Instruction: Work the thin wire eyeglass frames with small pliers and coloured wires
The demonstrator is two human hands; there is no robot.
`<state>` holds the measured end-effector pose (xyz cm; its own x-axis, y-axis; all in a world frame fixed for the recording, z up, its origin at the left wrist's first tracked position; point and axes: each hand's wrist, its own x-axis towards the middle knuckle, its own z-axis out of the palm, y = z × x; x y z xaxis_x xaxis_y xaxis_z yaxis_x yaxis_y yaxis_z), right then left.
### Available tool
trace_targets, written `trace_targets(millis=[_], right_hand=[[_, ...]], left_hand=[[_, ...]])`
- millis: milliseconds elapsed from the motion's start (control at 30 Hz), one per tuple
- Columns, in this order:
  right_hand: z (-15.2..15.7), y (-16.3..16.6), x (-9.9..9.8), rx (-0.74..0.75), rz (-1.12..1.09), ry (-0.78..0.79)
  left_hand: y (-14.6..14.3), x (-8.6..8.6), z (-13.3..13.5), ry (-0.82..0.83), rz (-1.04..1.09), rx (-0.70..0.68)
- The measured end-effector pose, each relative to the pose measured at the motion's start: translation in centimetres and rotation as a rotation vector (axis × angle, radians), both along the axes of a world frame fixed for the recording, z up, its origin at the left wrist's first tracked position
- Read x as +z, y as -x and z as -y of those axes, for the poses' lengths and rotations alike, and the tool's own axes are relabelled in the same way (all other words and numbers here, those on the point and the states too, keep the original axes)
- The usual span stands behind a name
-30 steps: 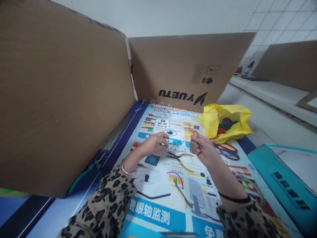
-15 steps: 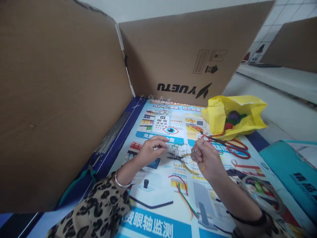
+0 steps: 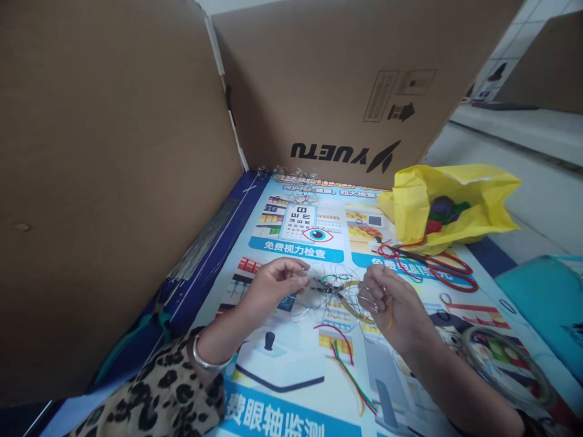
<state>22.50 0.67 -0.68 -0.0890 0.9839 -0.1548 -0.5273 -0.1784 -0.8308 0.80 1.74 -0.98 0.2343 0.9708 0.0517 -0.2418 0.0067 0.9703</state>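
A loose, airy shape of thin wire spans the space between my hands. My left hand, a silver bangle at its wrist, pinches the wire's left side between thumb and fingers. On the right, my right hand has its fingers curled closed at the other edge of the wire, with a yellow strand by the palm. A small green thread shows in the wire's upper part. Behind or under it lie dark-jawed pliers with yellow handles, partly covered by wire and my right hand.
Red-handled scissors lie beside a yellow bag holding coloured yarn. Cut cords rest nearer me. A clear coil sits at right, teal-handled pliers at left beside straight wires. Cardboard walls stand behind and left.
The view has shifted slightly. Both hands remain at the wire, and more of its rounded outline shows between them. The pliers, scissors and cords lie as before.
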Motion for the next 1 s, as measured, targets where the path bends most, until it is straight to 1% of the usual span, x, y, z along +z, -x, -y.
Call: trace_targets(millis=[133, 267, 467, 600, 700, 767, 833, 1000], right_hand=[[0.0, -0.3, 0.2, 0.005, 0.015, -0.036], [0.1, -0.4, 0.5, 0.008, 0.038, -0.071], [0.3, -0.3, 0.9, 0.015, 0.05, -0.089], [0.6, -0.3, 1.3, 0.014, 0.092, -0.105], [0.7, -0.3, 1.5, 0.01, 0.092, -0.116], [0.8, -0.3, 1.5, 0.005, 0.084, -0.118], [0.9, -0.2, 1.5, 0.004, 0.084, -0.12], [1.3, 0.2, 1.3, 0.006, 0.167, -0.167]], left_hand=[[0.5, 0.0, 0.5, -0.05, -0.048, -0.075], [0.6, 0.4, 0.9, -0.139, -0.149, -0.079], [-0.4, 0.8, 1.2, -0.214, -0.307, 0.1], [-0.9, 0.5, 1.7, -0.277, -0.374, 0.133], [-1.0, 0.2, 2.0, -0.339, -0.51, 0.174], [-1.0, 0.2, 2.1, -0.418, -0.62, 0.224], [-0.8, 0.1, 2.1, -0.541, -0.706, 0.274], [-0.2, -0.5, 1.8, -0.877, -0.795, 0.314]])
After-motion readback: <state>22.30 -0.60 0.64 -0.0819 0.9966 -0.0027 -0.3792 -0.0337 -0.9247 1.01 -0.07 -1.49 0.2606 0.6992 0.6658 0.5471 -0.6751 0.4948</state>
